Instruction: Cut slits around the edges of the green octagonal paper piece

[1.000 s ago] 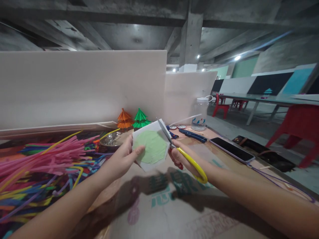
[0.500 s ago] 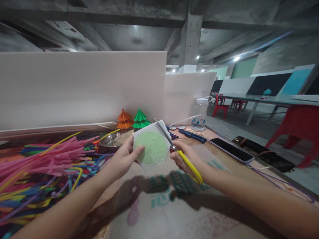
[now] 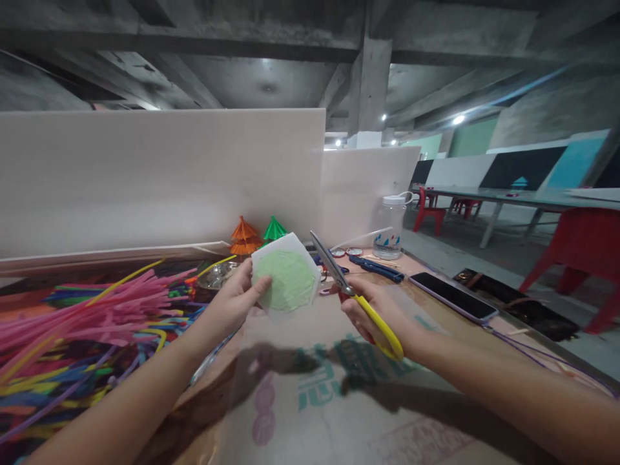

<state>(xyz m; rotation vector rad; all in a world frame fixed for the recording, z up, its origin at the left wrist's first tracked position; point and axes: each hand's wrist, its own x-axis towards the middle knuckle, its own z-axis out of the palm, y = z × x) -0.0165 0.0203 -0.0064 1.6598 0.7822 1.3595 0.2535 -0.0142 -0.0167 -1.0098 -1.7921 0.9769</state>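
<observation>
Left hand: your left hand (image 3: 245, 294) pinches the near-left side of the paper (image 3: 277, 245), thumb on top.
Paper: you have it raised above the bench (image 3: 409, 259), tilted, with a green patch (image 3: 288, 287) facing you.
Right hand: your right hand (image 3: 375, 309) grips the scissors (image 3: 332, 263) by their yellow handle.
Blades: just beside the paper's right side, apart from it, pointing toward the bench's far edge.
Craft stems: the stems (image 3: 145, 303) heap along your left, with a metal bowl (image 3: 217, 276) beyond.
Far edge: an orange cone (image 3: 245, 236) and a green cone (image 3: 274, 228) stand by the white board (image 3: 159, 181).
Far right corner: a bottle (image 3: 389, 223) stands upright, a knife (image 3: 376, 268) lying nearer you.
Right edge: a phone (image 3: 453, 297) lies alongside.
</observation>
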